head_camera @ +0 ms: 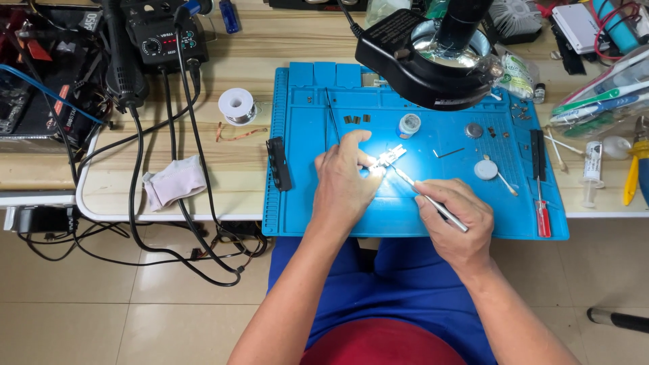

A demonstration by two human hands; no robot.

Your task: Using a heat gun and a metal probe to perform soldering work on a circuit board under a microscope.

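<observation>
My left hand point(343, 177) rests on the blue work mat point(378, 101) and pinches a small bright electronic part point(388, 158) under a strong light. My right hand point(454, 220) grips a slim metal tool point(433, 202) like a pen, with its tip touching that part. Both hands sit close together near the mat's middle. A black microscope head with a ring light point(433, 57) hangs above the mat's far side.
A red-handled screwdriver point(541, 209), a white disc point(485, 169), a small round tin point(408, 124) and tiny parts lie on the mat. A solder spool point(236, 105), a white cloth point(174, 182), a black rework station point(159, 34) and cables are left. Tubes and yellow-handled pliers point(633, 172) are right.
</observation>
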